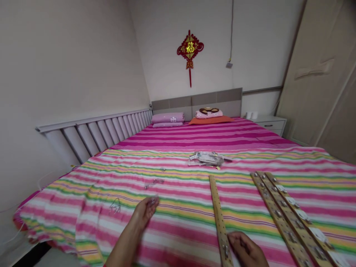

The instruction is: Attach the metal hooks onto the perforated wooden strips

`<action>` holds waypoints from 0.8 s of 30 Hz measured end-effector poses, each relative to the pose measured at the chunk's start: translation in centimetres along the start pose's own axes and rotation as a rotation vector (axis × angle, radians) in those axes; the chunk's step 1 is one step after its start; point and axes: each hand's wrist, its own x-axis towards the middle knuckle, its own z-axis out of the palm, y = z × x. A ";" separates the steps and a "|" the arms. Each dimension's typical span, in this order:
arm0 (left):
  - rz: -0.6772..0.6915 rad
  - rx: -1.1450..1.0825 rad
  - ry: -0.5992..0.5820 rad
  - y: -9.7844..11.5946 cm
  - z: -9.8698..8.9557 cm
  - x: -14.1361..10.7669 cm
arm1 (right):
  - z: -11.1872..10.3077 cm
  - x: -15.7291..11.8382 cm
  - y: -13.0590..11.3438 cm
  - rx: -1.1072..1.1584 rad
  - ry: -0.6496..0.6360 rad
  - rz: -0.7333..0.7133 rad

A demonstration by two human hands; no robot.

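Left grip (144,213) pinches small metal bits (152,201); right grip (246,250) clamped on wood strip (218,211).

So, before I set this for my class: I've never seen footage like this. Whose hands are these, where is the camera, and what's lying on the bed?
There is no machine here. The camera sits on a person's head and looks forward and down, so you see that person's own two bare hands. The left hand pinches something small and shiny, too blurred to name. The right hand rests on the near end of a wooden strip with holes. These lie on a striped bedsheet. To the right lie more wooden strips with metal fittings; farther back a clear plastic packet; to the left small metal bits.
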 end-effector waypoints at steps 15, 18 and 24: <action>-0.413 -0.718 -0.408 -3.2 8.9 -16.1 | 1.2 -2.2 -3.7 0.165 0.010 0.034; -0.068 -0.473 -0.404 -3.1 9.2 -17.5 | 1.4 -3.3 -5.0 0.189 -0.026 0.029; 0.384 -0.176 -0.416 -2.5 8.5 -20.3 | 1.2 -4.8 -7.1 0.205 -0.043 -0.020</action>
